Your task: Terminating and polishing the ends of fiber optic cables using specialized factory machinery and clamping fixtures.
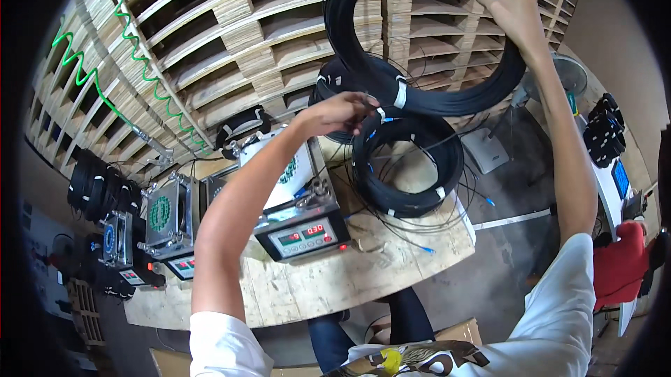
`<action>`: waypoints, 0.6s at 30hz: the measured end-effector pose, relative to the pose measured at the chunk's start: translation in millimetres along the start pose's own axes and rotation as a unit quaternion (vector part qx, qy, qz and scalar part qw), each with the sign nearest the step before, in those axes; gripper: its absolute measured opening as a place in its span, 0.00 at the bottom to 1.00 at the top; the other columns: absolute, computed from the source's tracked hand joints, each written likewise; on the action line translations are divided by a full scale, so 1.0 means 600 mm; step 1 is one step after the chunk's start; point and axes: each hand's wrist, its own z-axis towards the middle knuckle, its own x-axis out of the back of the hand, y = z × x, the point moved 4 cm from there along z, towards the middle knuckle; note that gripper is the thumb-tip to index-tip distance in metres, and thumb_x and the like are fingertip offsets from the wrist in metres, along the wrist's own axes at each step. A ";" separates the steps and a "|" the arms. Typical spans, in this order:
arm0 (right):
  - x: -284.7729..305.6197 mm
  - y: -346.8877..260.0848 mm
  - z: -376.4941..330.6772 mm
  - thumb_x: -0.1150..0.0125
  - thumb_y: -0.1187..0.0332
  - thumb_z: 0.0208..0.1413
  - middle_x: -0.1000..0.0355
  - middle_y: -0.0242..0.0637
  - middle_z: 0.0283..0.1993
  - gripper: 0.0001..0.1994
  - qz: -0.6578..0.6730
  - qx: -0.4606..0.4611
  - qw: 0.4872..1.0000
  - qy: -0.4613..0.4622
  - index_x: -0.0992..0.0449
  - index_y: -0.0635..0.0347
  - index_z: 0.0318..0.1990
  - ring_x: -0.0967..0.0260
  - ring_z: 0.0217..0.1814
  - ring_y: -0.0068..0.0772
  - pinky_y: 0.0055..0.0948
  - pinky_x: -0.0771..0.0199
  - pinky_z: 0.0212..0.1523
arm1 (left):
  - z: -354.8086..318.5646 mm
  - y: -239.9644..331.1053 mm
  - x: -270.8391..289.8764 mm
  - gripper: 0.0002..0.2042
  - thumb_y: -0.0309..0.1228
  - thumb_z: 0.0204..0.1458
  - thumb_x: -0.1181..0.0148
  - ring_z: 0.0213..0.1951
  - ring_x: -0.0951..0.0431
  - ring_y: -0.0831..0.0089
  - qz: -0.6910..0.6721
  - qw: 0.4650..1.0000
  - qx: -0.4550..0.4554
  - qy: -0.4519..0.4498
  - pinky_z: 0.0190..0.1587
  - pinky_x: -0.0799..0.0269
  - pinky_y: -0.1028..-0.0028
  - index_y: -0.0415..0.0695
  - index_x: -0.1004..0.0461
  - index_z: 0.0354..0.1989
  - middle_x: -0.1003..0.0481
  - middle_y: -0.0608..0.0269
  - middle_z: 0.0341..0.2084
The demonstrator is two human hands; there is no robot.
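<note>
My right hand (514, 10) is wrapped round the upper right of a large coil of black cable (458, 103), bound with white ties, and holds it raised over the bench. My left hand (339, 113) is at the coil's lower left, fingers curled in a pinch; what they grip, if anything, is too small to make out. Below, a second black cable coil (412, 204) with white ties lies on the bench, and loose ends with blue connectors (428, 250) stick out from it. Another black coil (335, 78) sits behind it, partly hidden.
On the wooden bench (363, 279) stands a machine with a red digital display (302, 238), beside my left forearm. Similar machines (168, 220) line up to the left. Stacked pallets (244, 34) rise behind, with green coiled hoses (84, 73). A fan (566, 76) stands right.
</note>
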 end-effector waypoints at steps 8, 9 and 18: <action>0.168 -0.149 0.014 0.40 0.78 0.38 0.21 0.53 0.39 0.22 0.054 0.153 0.981 0.108 0.21 0.64 0.47 0.22 0.45 0.54 0.38 0.25 0.48 | -0.087 -0.036 -0.190 0.23 0.28 0.65 0.47 0.23 0.28 0.83 0.061 0.994 -0.011 -0.090 0.22 0.31 0.81 0.44 0.36 0.69 0.23 0.61 0.49; 0.191 -0.181 0.011 0.41 0.79 0.39 0.21 0.51 0.36 0.22 0.052 0.146 0.982 0.112 0.21 0.64 0.47 0.21 0.41 0.46 0.36 0.25 0.45 | -0.115 -0.030 -0.198 0.23 0.28 0.65 0.47 0.23 0.28 0.83 0.063 0.995 -0.014 -0.081 0.22 0.31 0.81 0.44 0.36 0.69 0.23 0.61 0.49; 0.377 -0.280 0.015 0.33 0.83 0.39 0.19 0.33 0.35 0.18 0.142 0.207 0.966 0.067 0.20 0.66 0.43 0.28 0.39 0.23 0.29 0.27 0.45 | -0.344 0.010 -0.319 0.18 0.35 0.72 0.57 0.38 0.23 0.79 -0.001 0.979 -0.194 -0.062 0.43 0.26 0.80 0.41 0.33 0.65 0.21 0.59 0.44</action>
